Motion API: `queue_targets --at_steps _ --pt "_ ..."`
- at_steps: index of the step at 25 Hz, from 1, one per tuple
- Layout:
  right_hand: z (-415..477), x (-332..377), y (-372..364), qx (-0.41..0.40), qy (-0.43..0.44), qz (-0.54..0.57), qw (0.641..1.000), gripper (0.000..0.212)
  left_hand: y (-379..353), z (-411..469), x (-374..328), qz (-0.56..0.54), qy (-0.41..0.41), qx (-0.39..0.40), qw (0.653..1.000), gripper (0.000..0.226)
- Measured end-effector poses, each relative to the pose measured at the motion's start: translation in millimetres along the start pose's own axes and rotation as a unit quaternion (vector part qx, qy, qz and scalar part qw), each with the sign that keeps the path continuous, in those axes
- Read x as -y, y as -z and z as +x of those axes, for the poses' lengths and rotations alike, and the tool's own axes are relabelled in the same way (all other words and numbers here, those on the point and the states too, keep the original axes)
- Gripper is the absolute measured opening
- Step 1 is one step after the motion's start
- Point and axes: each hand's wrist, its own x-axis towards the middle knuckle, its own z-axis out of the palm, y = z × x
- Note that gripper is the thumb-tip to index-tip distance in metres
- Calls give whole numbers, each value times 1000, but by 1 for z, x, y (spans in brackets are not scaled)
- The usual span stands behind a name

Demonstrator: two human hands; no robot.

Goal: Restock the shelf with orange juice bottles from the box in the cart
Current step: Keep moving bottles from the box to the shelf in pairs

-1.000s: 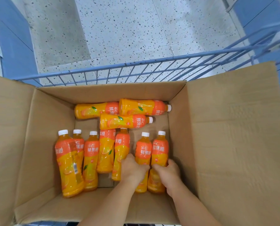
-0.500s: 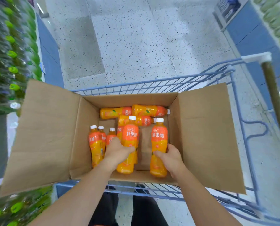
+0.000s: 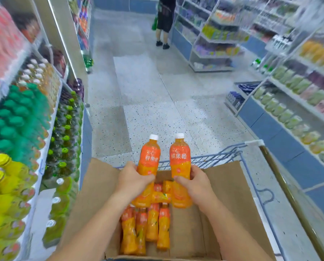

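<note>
Orange juice bottles, one gripped upright by the fingers of the left hand and one by the right hand, are lifted above the cardboard box in the cart, none shelved yet, several more left inside.

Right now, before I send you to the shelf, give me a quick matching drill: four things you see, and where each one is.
Things:
1. left hand
2. right hand
3. cardboard box
4. yellow-capped bottles

Places:
A. on the shelf at left
B. around the right-side raised bottle
C. inside the blue cart
D. around the left-side raised bottle

Pairs: 1-D, 2-B, 3-C, 4-A
</note>
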Motion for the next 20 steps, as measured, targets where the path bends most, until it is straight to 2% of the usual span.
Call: queue_targets --at_steps 4,11,16,20 --pt "3 71 -14 11 72 46 996 28 62 -5 -40 5 -54 -84 995 43" --pt "-3 177 -29 129 205 80 967 25 145 -51 -83 -12 -85 -265 960 46" --pt "-29 225 -51 256 288 72 920 28 186 -119 -80 -32 -43 -385 921 45" --pt "-80 251 -96 365 345 64 863 24 217 -203 -61 -44 -10 -493 869 42"
